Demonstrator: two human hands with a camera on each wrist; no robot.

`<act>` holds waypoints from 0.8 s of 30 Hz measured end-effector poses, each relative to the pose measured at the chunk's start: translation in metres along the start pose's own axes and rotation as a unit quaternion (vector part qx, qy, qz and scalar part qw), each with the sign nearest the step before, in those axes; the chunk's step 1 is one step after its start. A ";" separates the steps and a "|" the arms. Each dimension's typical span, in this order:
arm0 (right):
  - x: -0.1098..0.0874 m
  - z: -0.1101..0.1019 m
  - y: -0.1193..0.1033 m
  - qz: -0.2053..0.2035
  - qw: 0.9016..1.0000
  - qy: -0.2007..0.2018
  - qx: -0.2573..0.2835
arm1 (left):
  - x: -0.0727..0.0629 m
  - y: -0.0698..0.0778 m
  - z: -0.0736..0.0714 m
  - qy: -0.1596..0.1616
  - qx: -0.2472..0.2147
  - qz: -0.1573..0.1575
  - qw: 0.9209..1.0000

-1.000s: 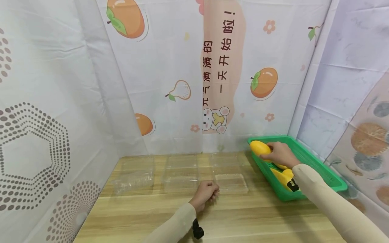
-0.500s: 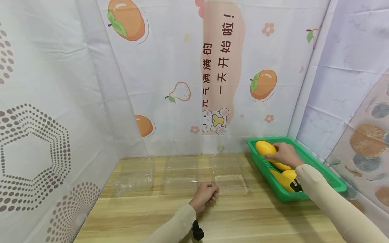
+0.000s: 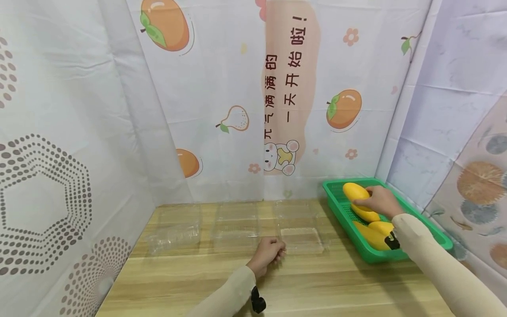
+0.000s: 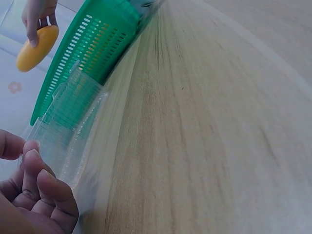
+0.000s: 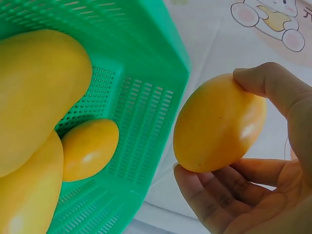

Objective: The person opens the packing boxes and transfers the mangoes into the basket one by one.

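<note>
My right hand (image 3: pixel 382 201) grips a yellow mango (image 3: pixel 356 193) between thumb and fingers, above the far left part of a green basket (image 3: pixel 435 235). In the right wrist view the held mango (image 5: pixel 219 122) shows beside the basket's perforated wall. Several more yellow mangoes (image 3: pixel 374 237) lie inside the basket. My left hand (image 3: pixel 267 254) rests on the table, its fingers loosely curled, close to the front left corner of a clear plastic box (image 3: pixel 301 240). The left wrist view shows those fingers (image 4: pixel 58 192) near the box's edge; whether they touch it is hard to tell.
Two more clear plastic boxes, a middle one (image 3: pixel 235 226) and a left one (image 3: pixel 174 233), stand in a row on the wooden table (image 3: pixel 190 273). Their lids appear raised toward the back. A printed curtain (image 3: pixel 222 154) hangs behind the table and along both sides.
My right hand, with the mango in its grip, has moved a little to the right, farther over the basket. My left hand has stayed in place.
</note>
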State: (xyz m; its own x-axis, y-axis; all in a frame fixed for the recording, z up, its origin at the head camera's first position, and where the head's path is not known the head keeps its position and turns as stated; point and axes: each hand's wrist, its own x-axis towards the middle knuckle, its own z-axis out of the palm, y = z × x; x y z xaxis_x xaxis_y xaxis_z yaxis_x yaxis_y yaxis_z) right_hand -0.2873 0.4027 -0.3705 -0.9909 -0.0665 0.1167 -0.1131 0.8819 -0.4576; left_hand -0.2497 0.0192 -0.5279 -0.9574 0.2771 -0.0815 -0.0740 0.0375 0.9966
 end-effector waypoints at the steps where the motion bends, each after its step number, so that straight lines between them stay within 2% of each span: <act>1: 0.000 0.000 0.002 0.003 1.000 0.000 -0.001 | 0.000 0.000 0.000 0.001 0.000 -0.001 1.000; 17: 0.000 -0.005 0.027 0.029 1.000 -0.002 -0.001 | -0.001 0.002 0.002 0.012 0.003 -0.003 1.000; 24: -0.001 -0.010 0.038 0.035 0.999 0.002 -0.027 | -0.001 0.003 0.002 0.014 0.004 -0.002 1.000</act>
State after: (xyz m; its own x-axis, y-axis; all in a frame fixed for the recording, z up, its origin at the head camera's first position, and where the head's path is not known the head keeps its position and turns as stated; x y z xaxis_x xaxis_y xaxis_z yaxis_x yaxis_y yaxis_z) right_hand -0.2896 0.4412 -0.3798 -0.9959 -0.0018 0.0900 -0.0393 0.9081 -0.4169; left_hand -0.2480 0.0212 -0.5253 -0.9645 0.2503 -0.0843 -0.0749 0.0468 0.9961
